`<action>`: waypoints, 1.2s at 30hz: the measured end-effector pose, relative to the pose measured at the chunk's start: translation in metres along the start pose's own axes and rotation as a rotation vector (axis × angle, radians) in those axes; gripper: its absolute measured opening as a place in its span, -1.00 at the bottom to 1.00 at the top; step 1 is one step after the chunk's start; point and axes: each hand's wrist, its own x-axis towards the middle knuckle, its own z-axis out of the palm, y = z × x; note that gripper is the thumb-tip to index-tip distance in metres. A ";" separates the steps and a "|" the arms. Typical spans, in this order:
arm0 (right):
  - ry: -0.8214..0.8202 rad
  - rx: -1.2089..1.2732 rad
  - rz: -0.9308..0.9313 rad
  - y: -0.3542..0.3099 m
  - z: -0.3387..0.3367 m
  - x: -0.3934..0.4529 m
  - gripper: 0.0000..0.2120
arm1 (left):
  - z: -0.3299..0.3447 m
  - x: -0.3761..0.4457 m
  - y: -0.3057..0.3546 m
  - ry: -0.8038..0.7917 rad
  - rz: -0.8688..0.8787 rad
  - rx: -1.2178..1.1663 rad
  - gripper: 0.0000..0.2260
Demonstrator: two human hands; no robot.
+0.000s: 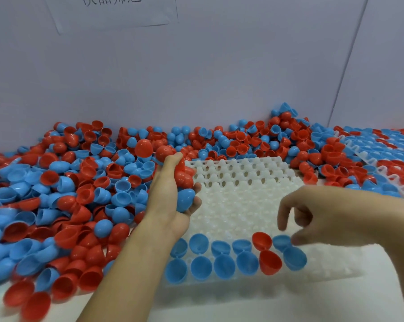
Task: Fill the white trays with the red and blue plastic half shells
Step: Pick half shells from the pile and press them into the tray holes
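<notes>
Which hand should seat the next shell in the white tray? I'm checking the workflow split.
Right hand: it hovers with loose, empty fingers over the white tray, just beside the last blue shell. The left hand is full, cradling a stack of shells.

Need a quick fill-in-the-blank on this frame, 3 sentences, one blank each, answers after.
1. The left hand holds a stack of red and ____ shells.
2. In the near rows of the white tray, one column holds ____ shells; the others are blue.
3. The right hand hovers over the tray and holds ____.

Answers: blue; red; nothing
</notes>
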 end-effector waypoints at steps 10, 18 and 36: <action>0.365 0.301 -0.657 -0.083 0.010 0.059 -0.72 | 0.000 -0.001 -0.001 -0.105 -0.079 -0.126 -0.76; 0.502 0.517 -0.674 -0.068 0.027 0.073 -0.70 | 0.000 -0.002 0.003 -0.140 -0.108 -0.167 -0.60; 0.587 0.710 -0.531 -0.067 0.037 0.073 -0.87 | 0.001 0.003 -0.003 0.022 -0.072 -0.101 -0.81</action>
